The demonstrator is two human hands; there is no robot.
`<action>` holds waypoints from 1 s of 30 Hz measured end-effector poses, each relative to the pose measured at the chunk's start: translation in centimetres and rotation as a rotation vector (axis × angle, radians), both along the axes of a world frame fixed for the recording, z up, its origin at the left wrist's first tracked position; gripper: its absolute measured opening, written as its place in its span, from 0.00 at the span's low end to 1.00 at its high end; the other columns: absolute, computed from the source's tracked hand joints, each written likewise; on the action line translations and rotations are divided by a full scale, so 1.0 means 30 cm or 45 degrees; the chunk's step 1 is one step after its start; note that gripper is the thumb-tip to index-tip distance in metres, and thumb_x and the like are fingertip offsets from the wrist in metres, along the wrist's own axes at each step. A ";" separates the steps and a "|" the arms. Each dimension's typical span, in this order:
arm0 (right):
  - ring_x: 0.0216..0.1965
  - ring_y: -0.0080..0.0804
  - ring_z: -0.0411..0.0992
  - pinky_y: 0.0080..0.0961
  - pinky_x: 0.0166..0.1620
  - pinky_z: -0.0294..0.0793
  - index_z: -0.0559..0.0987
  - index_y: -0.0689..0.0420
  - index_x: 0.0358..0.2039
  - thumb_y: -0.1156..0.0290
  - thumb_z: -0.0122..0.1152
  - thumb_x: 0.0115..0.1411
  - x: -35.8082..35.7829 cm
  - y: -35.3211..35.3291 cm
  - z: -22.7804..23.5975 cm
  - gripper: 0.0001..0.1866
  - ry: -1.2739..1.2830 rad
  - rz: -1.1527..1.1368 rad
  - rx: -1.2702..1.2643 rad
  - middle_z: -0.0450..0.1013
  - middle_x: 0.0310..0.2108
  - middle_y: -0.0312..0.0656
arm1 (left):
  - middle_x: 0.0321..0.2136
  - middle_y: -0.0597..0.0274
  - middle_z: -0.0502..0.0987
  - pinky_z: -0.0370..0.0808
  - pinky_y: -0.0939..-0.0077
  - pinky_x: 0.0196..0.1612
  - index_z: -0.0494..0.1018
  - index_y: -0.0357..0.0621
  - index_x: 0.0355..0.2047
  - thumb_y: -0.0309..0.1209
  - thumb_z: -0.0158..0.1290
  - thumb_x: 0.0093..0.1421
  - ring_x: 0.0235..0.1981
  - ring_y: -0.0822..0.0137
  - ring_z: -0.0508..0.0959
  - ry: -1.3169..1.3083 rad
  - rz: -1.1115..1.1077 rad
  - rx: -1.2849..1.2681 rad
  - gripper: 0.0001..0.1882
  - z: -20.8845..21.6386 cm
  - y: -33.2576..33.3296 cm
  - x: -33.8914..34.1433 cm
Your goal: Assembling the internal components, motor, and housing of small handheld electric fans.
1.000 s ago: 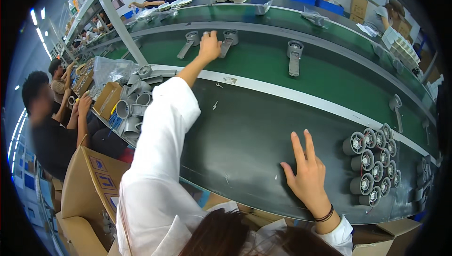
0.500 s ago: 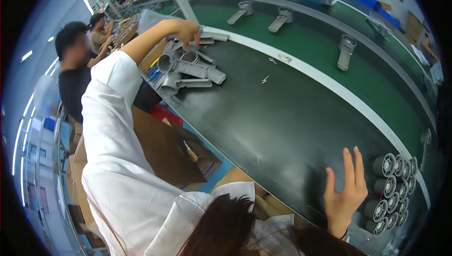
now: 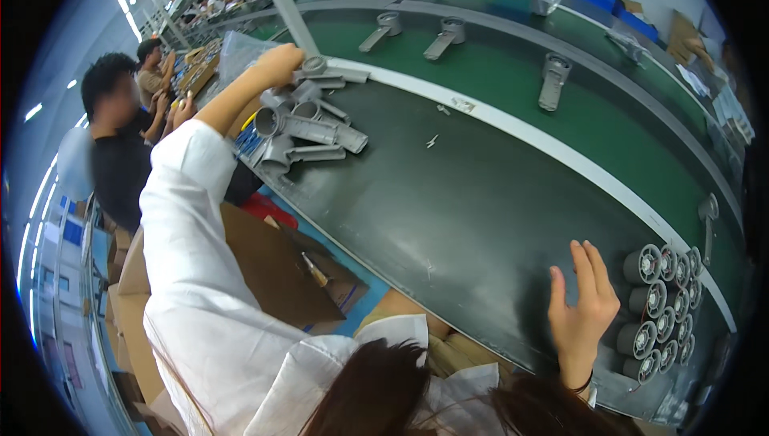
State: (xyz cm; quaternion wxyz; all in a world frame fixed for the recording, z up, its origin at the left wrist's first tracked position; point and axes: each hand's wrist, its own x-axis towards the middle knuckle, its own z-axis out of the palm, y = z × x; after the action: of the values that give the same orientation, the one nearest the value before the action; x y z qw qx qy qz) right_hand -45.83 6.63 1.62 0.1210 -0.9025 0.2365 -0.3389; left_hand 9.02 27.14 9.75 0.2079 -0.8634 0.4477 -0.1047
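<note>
My left hand (image 3: pixel 280 64) is stretched to the far left end of the dark bench, bent down beside a pile of grey plastic housings (image 3: pixel 308 127). Each housing has a round ring and a flat handle. One grey housing (image 3: pixel 316 67) lies right next to its knuckles; its fingertips are hidden, so I cannot tell whether it grips anything. My right hand (image 3: pixel 587 304) hovers over the near right part of the bench, fingers extended and nothing in it. Close to its right stand several round grey fan units (image 3: pixel 657 300) in rows, some with red wires.
Beyond a white rail (image 3: pixel 497 111) runs a green conveyor belt (image 3: pixel 497 67) carrying spaced-out grey housings (image 3: pixel 554 83). A metal post (image 3: pixel 280 3) rises behind my left hand. Cardboard (image 3: pixel 276 268) stands below the bench edge. A co-worker in black (image 3: pixel 120 163) is at the left. Small scraps (image 3: pixel 432 142) dot the bench.
My left hand has shifted left, away from above the pile's rings, uncovering a housing beside it. My right hand stays nearly in place, its fingers closer together. The whole view has shifted slightly.
</note>
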 end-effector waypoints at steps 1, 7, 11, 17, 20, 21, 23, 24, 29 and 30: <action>0.35 0.47 0.76 0.31 0.38 0.75 0.77 0.62 0.43 0.78 0.64 0.48 -0.001 0.000 0.005 0.19 -0.014 -0.029 -0.014 0.74 0.43 0.52 | 0.29 0.47 0.77 0.74 0.57 0.38 0.75 0.39 0.26 0.20 0.52 0.39 0.34 0.47 0.77 -0.068 -0.018 -0.131 0.10 0.046 0.012 -0.005; 0.35 0.48 0.76 0.32 0.37 0.75 0.77 0.63 0.41 0.77 0.65 0.46 0.014 -0.005 0.001 0.19 -0.043 0.017 -0.041 0.74 0.42 0.52 | 0.24 0.46 0.76 0.72 0.63 0.33 0.72 0.35 0.26 0.17 0.46 0.44 0.28 0.50 0.77 -0.130 -0.434 -0.812 0.08 0.290 0.014 -0.117; 0.34 0.43 0.76 0.31 0.36 0.74 0.76 0.62 0.45 0.77 0.64 0.46 0.009 -0.020 -0.026 0.22 -0.117 0.031 -0.064 0.73 0.45 0.52 | 0.24 0.55 0.77 0.73 0.76 0.33 0.75 0.36 0.29 0.15 0.52 0.48 0.28 0.67 0.78 0.369 -0.737 -1.006 0.08 0.266 -0.149 -0.375; 0.34 0.33 0.75 0.21 0.34 0.74 0.55 0.56 0.64 0.62 0.55 0.59 0.012 -0.030 -0.048 0.34 -0.571 0.262 1.123 0.66 0.55 0.48 | 0.26 0.59 0.79 0.75 0.74 0.33 0.78 0.40 0.26 0.12 0.49 0.44 0.30 0.65 0.79 1.228 -1.249 -1.050 0.13 0.084 -0.341 -0.846; 0.34 0.33 0.75 0.21 0.31 0.77 0.50 0.54 0.65 0.49 0.47 0.62 0.025 -0.026 -0.015 0.37 -0.728 0.509 1.503 0.66 0.52 0.49 | 0.26 0.58 0.78 0.75 0.73 0.31 0.76 0.40 0.25 0.11 0.51 0.43 0.29 0.61 0.78 1.436 -1.494 -1.097 0.12 -0.022 -0.376 -0.993; 0.33 0.33 0.76 0.21 0.30 0.77 0.51 0.54 0.65 0.46 0.46 0.62 0.028 -0.021 0.001 0.37 -0.850 0.619 1.760 0.68 0.50 0.50 | 0.26 0.58 0.78 0.74 0.73 0.31 0.76 0.40 0.26 0.11 0.52 0.43 0.29 0.60 0.78 1.454 -1.597 -1.154 0.12 -0.058 -0.385 -1.028; 0.32 0.33 0.76 0.22 0.29 0.77 0.55 0.55 0.63 0.50 0.50 0.61 0.020 -0.030 -0.019 0.35 -0.864 0.567 1.767 0.69 0.46 0.49 | 0.28 0.56 0.77 0.75 0.71 0.33 0.75 0.40 0.26 0.11 0.53 0.43 0.34 0.58 0.78 1.426 -1.642 -1.199 0.12 -0.112 -0.396 -1.060; 0.31 0.33 0.76 0.22 0.28 0.77 0.57 0.56 0.61 0.52 0.51 0.61 0.021 -0.037 -0.029 0.33 -0.796 0.446 1.686 0.70 0.45 0.47 | 0.29 0.55 0.76 0.75 0.70 0.35 0.73 0.38 0.33 0.13 0.55 0.45 0.35 0.57 0.78 1.413 -1.712 -1.260 0.13 -0.140 -0.408 -1.063; 0.42 0.28 0.68 0.23 0.48 0.68 0.66 0.60 0.55 0.71 0.59 0.53 0.030 -0.032 -0.051 0.28 -0.729 0.141 0.961 0.67 0.46 0.41 | 0.32 0.56 0.73 0.73 0.68 0.34 0.69 0.40 0.41 0.22 0.58 0.47 0.31 0.59 0.75 1.555 -1.395 -0.892 0.19 -0.187 -0.409 -1.055; 0.47 0.27 0.64 0.24 0.53 0.61 0.67 0.61 0.54 0.75 0.61 0.48 0.028 -0.021 -0.048 0.30 -0.713 0.093 0.945 0.66 0.47 0.40 | 0.31 0.56 0.72 0.72 0.68 0.34 0.68 0.40 0.41 0.23 0.59 0.48 0.32 0.59 0.75 1.559 -1.326 -0.856 0.19 -0.204 -0.410 -1.063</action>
State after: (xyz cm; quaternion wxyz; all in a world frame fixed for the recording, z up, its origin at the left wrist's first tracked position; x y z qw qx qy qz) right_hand -44.99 5.99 0.17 0.5069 -0.6797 0.2679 -0.4574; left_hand -22.85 14.86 3.62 -0.4097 -0.4690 0.7639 0.1695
